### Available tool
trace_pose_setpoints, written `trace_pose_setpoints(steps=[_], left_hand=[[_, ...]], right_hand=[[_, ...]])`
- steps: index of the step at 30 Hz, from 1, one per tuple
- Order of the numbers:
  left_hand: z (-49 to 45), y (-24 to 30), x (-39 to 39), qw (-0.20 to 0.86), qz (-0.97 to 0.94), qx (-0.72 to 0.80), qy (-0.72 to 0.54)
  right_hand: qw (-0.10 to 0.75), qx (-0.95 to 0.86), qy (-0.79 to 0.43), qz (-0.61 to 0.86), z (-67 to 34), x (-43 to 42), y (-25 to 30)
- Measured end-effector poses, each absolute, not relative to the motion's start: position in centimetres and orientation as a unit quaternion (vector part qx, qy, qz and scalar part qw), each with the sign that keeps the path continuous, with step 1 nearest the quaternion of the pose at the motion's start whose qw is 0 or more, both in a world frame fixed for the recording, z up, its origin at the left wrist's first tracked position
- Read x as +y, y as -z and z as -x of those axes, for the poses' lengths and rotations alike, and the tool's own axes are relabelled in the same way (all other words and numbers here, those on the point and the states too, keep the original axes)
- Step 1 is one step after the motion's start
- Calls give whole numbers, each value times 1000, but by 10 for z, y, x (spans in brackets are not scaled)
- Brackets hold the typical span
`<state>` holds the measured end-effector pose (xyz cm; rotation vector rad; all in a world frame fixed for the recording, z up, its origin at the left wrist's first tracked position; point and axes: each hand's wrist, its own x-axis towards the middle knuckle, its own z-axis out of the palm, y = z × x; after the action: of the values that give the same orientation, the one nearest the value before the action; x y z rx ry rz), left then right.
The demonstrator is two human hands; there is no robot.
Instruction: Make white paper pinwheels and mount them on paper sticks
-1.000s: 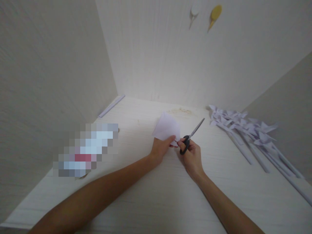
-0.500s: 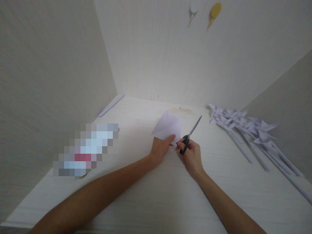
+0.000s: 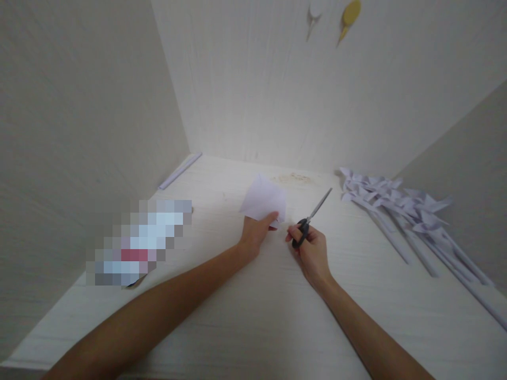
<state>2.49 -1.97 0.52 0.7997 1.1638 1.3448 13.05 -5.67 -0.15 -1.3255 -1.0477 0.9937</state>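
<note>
My left hand [image 3: 256, 232] pinches the near edge of a folded white sheet of paper [image 3: 263, 199], held just above the pale tabletop [image 3: 245, 316]. My right hand [image 3: 311, 248] grips black-handled scissors [image 3: 312, 217] by their loops. The blades are together and point up and to the right, away from the paper. A small gap separates the two hands.
A heap of white paper pinwheels on rolled paper sticks [image 3: 404, 216] lies at the right. A rolled paper stick [image 3: 180, 170] rests along the left wall. A blurred-out item [image 3: 138, 243] sits at the left. Walls close in on three sides; two hooks [image 3: 332, 18] hang on the back wall.
My left hand has drawn the paper up and to the left, away from the scissors. My right hand has stayed almost still, the blades tilting slightly.
</note>
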Motion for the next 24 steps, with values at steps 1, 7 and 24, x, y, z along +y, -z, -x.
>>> trace_pose_setpoints(steps=[1, 7, 24], left_hand=[[-25, -5, -20, 562, -340, 494, -570], [-24, -6, -22, 570, -363, 478, -561], [-22, -7, -25, 535, -457, 458, -543]], right_hand=[[556, -446, -421, 561, -131, -57, 2], [574, -427, -445, 539, -132, -55, 2], [537, -406, -537, 508, -137, -53, -1]])
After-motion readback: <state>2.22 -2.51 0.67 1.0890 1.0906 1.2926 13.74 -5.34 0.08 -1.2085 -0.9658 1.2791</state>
